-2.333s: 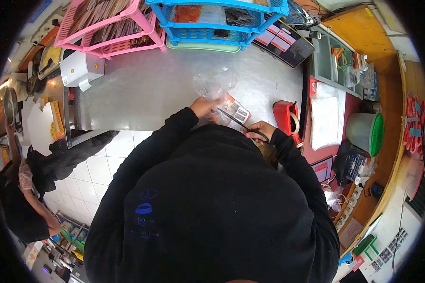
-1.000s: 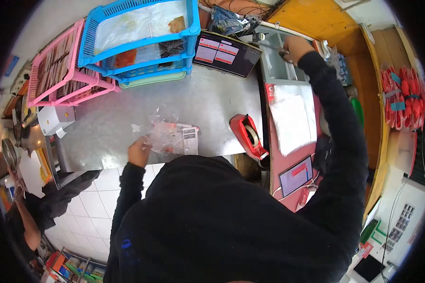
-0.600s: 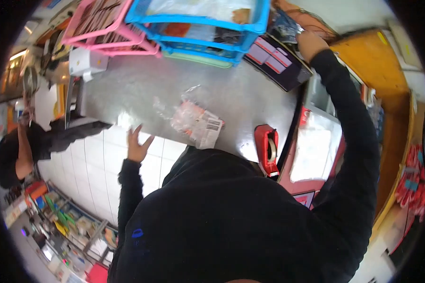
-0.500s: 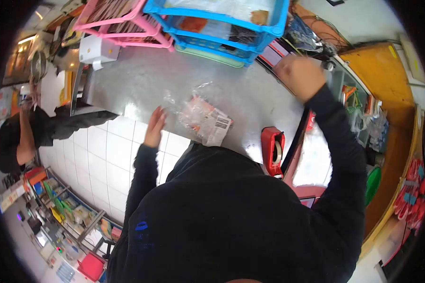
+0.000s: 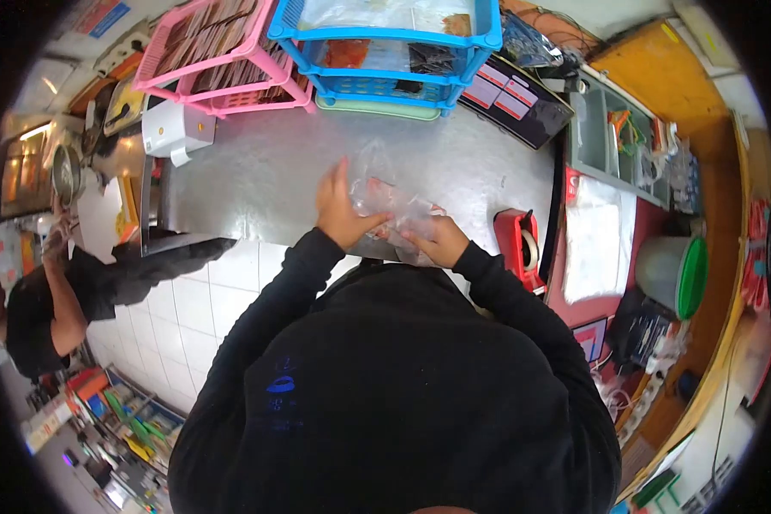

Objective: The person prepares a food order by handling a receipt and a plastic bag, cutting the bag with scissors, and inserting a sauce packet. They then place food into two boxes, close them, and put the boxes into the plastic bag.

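Observation:
At the near edge of the metal counter, a clear plastic bag with reddish contents lies between my hands. My left hand is at the bag's left side, fingers spread and pointing up, the thumb against the plastic. On the right side, my right hand pinches the bag between thumb and fingers. Part of the bag is hidden by my hands. A red tape dispenser sits to the right of my right hand.
Blue tray rack, pink rack and white label printer line the back. A tablet screen lies back right, with plastic bags nearer. Another person is at far left.
My right hand has come down from the screen at the back right to the bag. My left hand has moved right onto the bag. The view has shifted slightly.

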